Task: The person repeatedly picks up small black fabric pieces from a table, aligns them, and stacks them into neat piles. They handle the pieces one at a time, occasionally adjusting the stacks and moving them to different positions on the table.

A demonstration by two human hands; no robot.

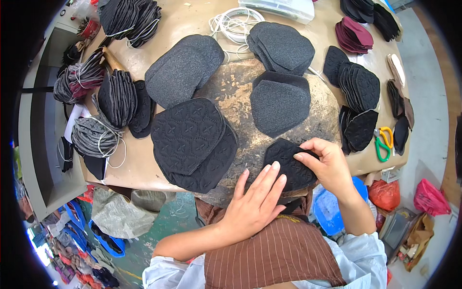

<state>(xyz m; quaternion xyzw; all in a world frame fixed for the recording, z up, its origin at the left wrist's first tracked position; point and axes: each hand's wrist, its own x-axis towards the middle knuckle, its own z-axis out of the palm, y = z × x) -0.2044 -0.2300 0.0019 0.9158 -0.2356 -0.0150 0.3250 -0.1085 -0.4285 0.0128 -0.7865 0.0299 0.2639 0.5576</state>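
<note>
A dark quilted fabric piece [288, 164] is held at the near edge of the worktable [144, 166], on the worn stone slab [236, 91] set in the table's middle. The piece is flat, roughly shield-shaped, and its long axis runs from the far left toward the near right, with its narrower end pointing away toward the far left. Its right side is pinched by the right hand [329, 166], whose thumb lies on top and whose fingers are curled round the edge; the grip is closed on the piece. The left hand [255, 202] is laid open and flat, fingers stretched and slightly spread, its fingertips [275, 166] resting on the near left part of the same piece; nothing is gripped by it.

Just left of the piece, a stack of larger quilted pieces [192, 142] lies at the slab's near left edge. Beyond it, plain grey felt-like pieces [183, 70] are piled toward the far left, and two more such piles [279, 103] [284, 45] are set at the slab's far side. A coil of white cord [233, 24] lies at the far edge. Near the right edge, fanned dark pieces [358, 86] are stacked, with green and yellow scissors [383, 142] beside them. At the left edge, tied bundles of grey pieces [96, 135] are gathered. A striped brown apron [279, 255] is seen below the hands.
</note>
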